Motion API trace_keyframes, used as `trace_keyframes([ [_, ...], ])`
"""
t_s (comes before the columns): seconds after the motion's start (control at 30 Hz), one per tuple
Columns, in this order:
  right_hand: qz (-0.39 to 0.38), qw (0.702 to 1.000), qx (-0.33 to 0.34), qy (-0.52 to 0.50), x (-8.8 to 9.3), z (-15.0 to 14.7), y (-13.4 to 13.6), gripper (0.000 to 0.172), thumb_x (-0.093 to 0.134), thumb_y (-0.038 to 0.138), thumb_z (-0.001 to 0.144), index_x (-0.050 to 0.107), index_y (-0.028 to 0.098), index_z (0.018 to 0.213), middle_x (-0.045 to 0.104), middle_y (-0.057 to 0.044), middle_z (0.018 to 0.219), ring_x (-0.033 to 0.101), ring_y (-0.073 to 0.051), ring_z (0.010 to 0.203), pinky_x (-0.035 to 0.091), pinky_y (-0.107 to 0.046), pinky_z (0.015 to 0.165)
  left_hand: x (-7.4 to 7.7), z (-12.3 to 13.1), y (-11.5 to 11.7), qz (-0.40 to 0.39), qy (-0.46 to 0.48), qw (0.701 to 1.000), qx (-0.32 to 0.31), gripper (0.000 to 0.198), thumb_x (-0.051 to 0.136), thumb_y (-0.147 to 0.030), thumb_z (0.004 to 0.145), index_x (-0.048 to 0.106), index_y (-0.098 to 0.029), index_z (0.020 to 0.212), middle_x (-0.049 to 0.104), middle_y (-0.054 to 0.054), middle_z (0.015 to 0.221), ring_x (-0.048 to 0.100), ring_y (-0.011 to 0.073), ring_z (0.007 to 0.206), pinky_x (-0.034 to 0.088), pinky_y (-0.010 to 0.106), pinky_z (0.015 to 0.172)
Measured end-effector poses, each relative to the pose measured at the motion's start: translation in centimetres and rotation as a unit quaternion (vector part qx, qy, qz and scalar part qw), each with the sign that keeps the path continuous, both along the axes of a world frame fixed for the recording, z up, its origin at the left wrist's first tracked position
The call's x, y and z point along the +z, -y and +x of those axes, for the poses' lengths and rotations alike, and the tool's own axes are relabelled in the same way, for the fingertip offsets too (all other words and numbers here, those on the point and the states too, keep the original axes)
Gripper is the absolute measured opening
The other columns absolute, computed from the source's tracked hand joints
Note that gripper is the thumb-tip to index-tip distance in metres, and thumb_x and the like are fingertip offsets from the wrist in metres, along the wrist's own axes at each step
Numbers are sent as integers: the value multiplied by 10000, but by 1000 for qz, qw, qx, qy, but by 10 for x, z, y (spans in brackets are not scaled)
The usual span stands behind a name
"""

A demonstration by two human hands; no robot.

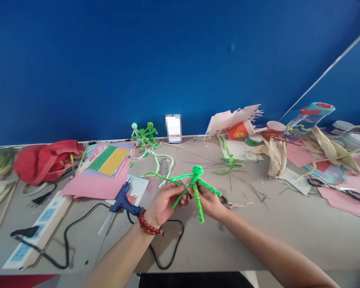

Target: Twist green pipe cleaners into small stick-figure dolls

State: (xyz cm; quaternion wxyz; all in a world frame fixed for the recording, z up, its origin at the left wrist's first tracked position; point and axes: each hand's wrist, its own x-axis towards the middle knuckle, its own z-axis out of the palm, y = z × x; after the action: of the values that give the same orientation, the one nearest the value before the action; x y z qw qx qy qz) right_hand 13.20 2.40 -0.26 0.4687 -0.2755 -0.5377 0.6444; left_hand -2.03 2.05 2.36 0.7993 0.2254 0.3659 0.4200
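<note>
Between my hands, above the table, is a bright green pipe-cleaner figure (197, 176) with a round head, arms and legs. My left hand (165, 203) pinches its leg on the left, where a thinner strand trails off. My right hand (210, 203) closes around the body from behind; some of its fingertips are hidden by the figure. A red bead bracelet (150, 226) circles my left wrist. Scissors (237, 205) lie just beyond my right hand, partly covered by it. Farther back sits another green pipe-cleaner piece (229, 160), with thin wires strewn near it.
A blue glue gun (124, 202) and its black cord lie left of my hands, near a white power strip (45, 228). Finished-looking green figures (145, 134) stand by the wall. Pink paper (90, 186), a red bag (48, 160), black-handled scissors (339, 188) and dried husks (276, 158) are spread around.
</note>
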Motion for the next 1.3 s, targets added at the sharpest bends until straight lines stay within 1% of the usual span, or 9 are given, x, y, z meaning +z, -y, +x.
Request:
trace_keyframes([
  [0.2, 4, 999, 14, 30, 2, 3, 1, 238, 610, 446, 870, 574, 213, 842, 561, 13, 608, 550, -148, 578, 469, -272, 553, -2, -2, -2, -17, 35, 996, -79, 201, 736, -240, 703, 583, -135, 627, 536, -13, 519, 429, 67, 444, 385, 246, 534],
  [0.37, -18, 999, -37, 31, 3, 5, -5, 273, 666, 452, 815, 548, 211, 765, 497, 30, 611, 490, -132, 579, 447, -273, 585, -3, 0, 5, 128, -171, 976, 50, 305, 681, -363, 780, 574, -166, 574, 533, -1, 516, 473, 121, 504, 352, 260, 517],
  [0.43, -30, 997, -66, 28, 4, 6, -8, 292, 687, 459, 788, 541, 208, 755, 485, 29, 623, 473, -129, 589, 439, -272, 594, -3, -1, 10, 245, -291, 914, 141, 286, 671, -341, 801, 593, -178, 579, 529, -4, 540, 474, 129, 535, 364, 265, 540],
  [0.5, -45, 995, -83, 20, 4, 6, -10, 306, 696, 470, 771, 540, 207, 762, 491, 24, 639, 469, -129, 597, 435, -271, 591, -2, -2, 14, 382, -380, 819, 197, 156, 692, -241, 787, 636, -198, 649, 580, 5, 615, 522, 149, 608, 419, 282, 633],
  [0.57, -57, 993, -99, 17, 4, 6, -10, 318, 709, 475, 753, 542, 205, 767, 503, 19, 654, 471, -129, 603, 432, -267, 586, 0, -3, 15, 503, -433, 721, 199, 69, 687, -151, 779, 682, -219, 790, 649, 27, 724, 584, 181, 711, 459, 312, 728],
  [0.63, -64, 992, -109, 16, 5, 5, -9, 325, 717, 476, 744, 546, 201, 769, 505, 19, 657, 468, -127, 603, 429, -266, 585, 2, -3, 14, 584, -473, 633, 188, 201, 674, -108, 784, 684, -224, 948, 686, 55, 853, 618, 207, 814, 482, 344, 788],
  [0.77, -77, 992, -97, 9, 8, 3, -5, 333, 721, 482, 740, 553, 195, 770, 495, 21, 655, 454, -122, 594, 421, -273, 594, 1, -2, 8, 633, -537, 527, 182, 293, 669, -97, 800, 633, -196, 1072, 670, 83, 954, 612, 216, 891, 497, 374, 822],
  [1.1, -80, 993, -86, 3, 5, 3, -5, 348, 720, 498, 734, 547, 196, 739, 490, 16, 661, 449, -126, 601, 415, -281, 601, 0, -2, 8, 624, -602, 466, 175, 250, 648, -78, 795, 633, -195, 1015, 675, 98, 1018, 593, 244, 955, 487, 426, 865],
  [1.3, -76, 993, -90, 23, 2, 3, -5, 340, 717, 493, 737, 553, 195, 750, 509, 8, 675, 462, -133, 618, 427, -285, 608, -1, -2, 8, 638, -575, 485, 163, 326, 614, -24, 796, 606, -185, 1079, 694, 82, 954, 624, 213, 888, 504, 377, 822],
])
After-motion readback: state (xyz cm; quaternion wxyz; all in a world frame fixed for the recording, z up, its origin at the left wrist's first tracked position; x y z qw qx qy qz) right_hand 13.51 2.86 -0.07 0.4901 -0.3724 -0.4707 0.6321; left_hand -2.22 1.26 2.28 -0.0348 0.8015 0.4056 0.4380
